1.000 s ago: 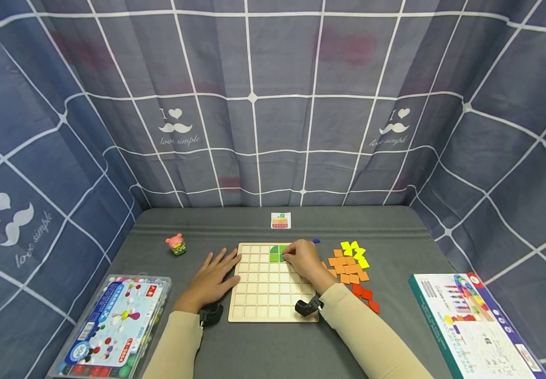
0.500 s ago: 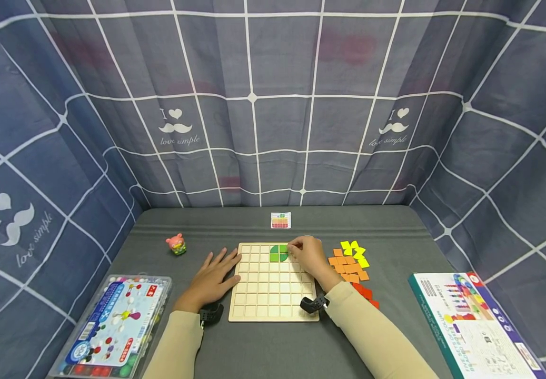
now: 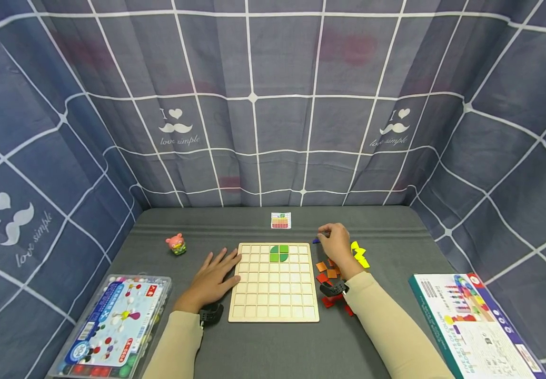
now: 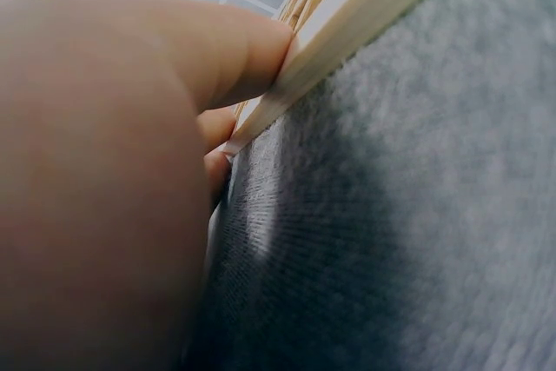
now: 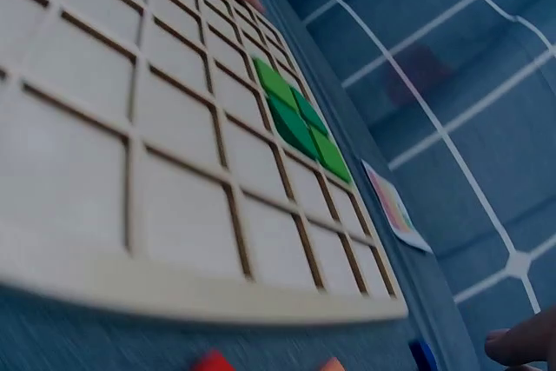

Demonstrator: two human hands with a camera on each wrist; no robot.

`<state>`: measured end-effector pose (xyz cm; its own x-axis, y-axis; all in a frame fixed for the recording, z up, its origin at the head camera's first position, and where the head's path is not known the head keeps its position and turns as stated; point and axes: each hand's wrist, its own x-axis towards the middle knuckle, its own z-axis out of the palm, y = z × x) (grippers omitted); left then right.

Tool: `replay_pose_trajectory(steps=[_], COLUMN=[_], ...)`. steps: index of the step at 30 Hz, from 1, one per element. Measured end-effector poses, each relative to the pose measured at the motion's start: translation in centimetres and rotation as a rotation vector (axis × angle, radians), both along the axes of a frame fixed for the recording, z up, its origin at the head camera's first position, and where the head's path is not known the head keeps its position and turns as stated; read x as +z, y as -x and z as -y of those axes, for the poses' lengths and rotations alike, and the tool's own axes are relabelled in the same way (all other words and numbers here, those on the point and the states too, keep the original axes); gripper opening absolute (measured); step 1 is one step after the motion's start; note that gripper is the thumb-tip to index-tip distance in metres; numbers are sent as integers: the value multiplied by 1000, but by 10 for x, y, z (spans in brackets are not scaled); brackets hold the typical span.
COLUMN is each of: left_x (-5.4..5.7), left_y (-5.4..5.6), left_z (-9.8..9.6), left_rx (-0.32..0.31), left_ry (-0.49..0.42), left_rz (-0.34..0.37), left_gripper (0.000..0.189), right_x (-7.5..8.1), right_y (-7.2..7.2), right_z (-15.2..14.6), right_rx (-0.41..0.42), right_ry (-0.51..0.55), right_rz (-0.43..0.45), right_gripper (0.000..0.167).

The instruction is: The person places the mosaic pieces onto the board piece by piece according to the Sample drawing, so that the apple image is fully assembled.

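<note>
A wooden grid board (image 3: 273, 295) lies on the grey table, with several green tiles (image 3: 279, 253) set together in cells near its far edge. My left hand (image 3: 213, 281) rests spread along the board's left side; in the left wrist view its fingertips (image 4: 269, 49) touch the wooden edge. Off the board's far right corner, my right hand (image 3: 336, 246) hovers with relaxed fingers beside a small blue piece (image 3: 316, 240). The right wrist view shows a fingertip (image 5: 526, 341) a short gap away from that blue piece (image 5: 423, 355). Nothing shows between the right fingers.
Orange tiles (image 3: 331, 273), red tiles (image 3: 328, 301) and yellow pieces (image 3: 359, 253) lie right of the board, partly under the right arm. A small pattern card (image 3: 280, 220) lies behind it. A pig figurine (image 3: 176, 244) and plastic case (image 3: 116, 321) sit left, a box (image 3: 476, 321) right.
My right hand has drawn back from the green tiles and moved right, to beside the blue piece. The green tiles are now fully uncovered. My left hand has stayed in place.
</note>
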<state>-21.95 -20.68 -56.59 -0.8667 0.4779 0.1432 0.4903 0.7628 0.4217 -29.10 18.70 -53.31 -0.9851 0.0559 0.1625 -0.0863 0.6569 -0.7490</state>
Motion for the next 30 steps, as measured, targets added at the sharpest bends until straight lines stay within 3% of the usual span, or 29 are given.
replay_pose_trajectory(steps=[9, 16, 25, 30], left_x=[0, 1, 1, 0], left_y=[1, 0, 0, -1], left_z=[0, 0, 0, 0], left_rx=[-3, -5, -10, -2], left_ry=[24, 22, 13, 23], left_rz=[11, 8, -14, -10], left_gripper=[67, 67, 65, 66], right_x=[-4, -9, -10, -8], right_y=[6, 7, 8, 9], right_z=[-11, -7, 0, 0], right_rx=[99, 221, 239, 272], right_ry=[-119, -202, -265, -248], right_rz=[57, -3, 11, 71], right_gripper=[19, 19, 22, 21])
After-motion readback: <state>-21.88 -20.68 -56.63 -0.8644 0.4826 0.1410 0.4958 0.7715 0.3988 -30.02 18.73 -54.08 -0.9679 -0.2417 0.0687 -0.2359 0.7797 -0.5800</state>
